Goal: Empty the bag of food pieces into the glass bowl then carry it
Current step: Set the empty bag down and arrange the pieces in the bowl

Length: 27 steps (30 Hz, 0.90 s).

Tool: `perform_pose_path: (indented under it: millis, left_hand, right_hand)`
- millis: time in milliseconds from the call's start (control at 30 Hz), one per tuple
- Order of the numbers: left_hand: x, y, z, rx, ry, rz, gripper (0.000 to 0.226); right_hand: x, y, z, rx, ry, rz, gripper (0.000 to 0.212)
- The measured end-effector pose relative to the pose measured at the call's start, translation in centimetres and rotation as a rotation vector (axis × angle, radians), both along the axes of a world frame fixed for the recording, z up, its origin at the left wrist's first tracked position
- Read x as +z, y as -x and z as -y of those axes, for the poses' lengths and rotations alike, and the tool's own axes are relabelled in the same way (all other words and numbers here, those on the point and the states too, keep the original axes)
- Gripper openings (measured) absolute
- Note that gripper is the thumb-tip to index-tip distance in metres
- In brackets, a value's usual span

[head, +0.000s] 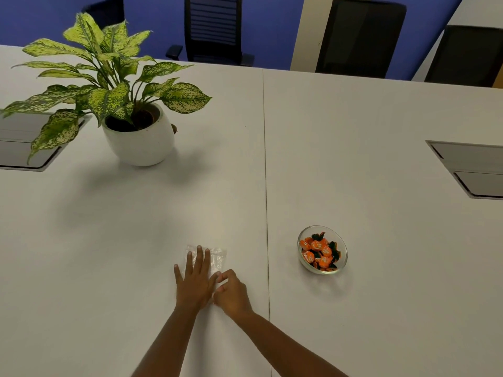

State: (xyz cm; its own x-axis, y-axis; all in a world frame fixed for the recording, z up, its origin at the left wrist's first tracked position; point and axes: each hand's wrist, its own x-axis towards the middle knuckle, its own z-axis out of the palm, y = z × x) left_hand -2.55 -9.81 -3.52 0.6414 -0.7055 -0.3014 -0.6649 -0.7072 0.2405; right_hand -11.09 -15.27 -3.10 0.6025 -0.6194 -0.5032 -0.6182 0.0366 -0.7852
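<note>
Office meeting room: long white table, black swivel chairs, recessed cable hatches.

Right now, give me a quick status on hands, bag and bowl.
Left hand flat on the bag; right hand pinching its near edge. Bag looks empty. Sweets in the bowl. Nothing between.

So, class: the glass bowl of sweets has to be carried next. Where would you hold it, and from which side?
Cup the glass bowl under its curved wall with the right hand, coming from its near-left side. It is round, with no handle, and the wrapped sweets are heaped near the rim, so a grip from above looks less secure.
</note>
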Motion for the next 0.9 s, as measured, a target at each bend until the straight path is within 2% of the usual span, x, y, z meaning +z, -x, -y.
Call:
perform_pose_path:
  millis: [33, 100, 167, 300, 400, 467, 533, 633, 733, 800, 900]
  left_hand:
    - [0.4, 0.2, -0.1, -0.028, 0.018, 0.031, 0.102]
    - [0.6, 0.4, 0.0, 0.019, 0.069, -0.037, 0.073]
    - [0.6, 0.5, 0.2, 0.001, 0.150, -0.026, 0.062]
    - [0.2, 0.5, 0.2, -0.004, 0.195, 0.146, 0.061]
    - [-0.6, 0.5, 0.4, -0.007, 0.262, 0.315, 0.064]
    - [-0.5, 0.4, 1.0, 0.019, 0.275, 0.303, 0.065]
    - [-0.1, 0.5, 2.2, 0.033, 0.267, 0.226, 0.069]
    - [0.5, 1.3, 5.2, 0.015, 0.322, 0.010, 0.084]
    - [1.6, 3.4, 8.4, 0.052, 0.504, -0.240, 0.053]
    - [2.6, 5.4, 10.4, 0.099, 0.630, -0.434, 0.047]
    - [4.0, 8.0, 12.7, 0.198, 0.715, -0.719, 0.043]
  right_hand:
    - [-0.2, 0.1, 0.0, 0.052, 0.087, 0.002, 0.021]
    - [-0.5, 0.1, -0.2, 0.131, 0.176, 0.010, 0.021]
    - [-0.7, 0.2, -0.2, 0.184, 0.207, 0.005, 0.021]
    - [-0.9, 0.9, 0.7, 0.220, 0.241, -0.027, 0.032]
    - [-0.3, 2.0, 2.2, 0.207, 0.293, -0.017, 0.031]
    - [0.6, 3.0, 3.8, 0.180, 0.344, 0.016, 0.027]
    - [1.8, 4.0, 5.5, 0.132, 0.401, 0.061, 0.026]
    - [3.7, 5.4, 8.3, 0.061, 0.501, 0.118, 0.026]
    - [5.1, 6.8, 11.1, -0.014, 0.586, 0.160, 0.023]
    - [5.7, 8.0, 12.9, -0.098, 0.615, 0.192, 0.021]
    - [5.9, 9.7, 15.2, -0.254, 0.608, 0.235, 0.020]
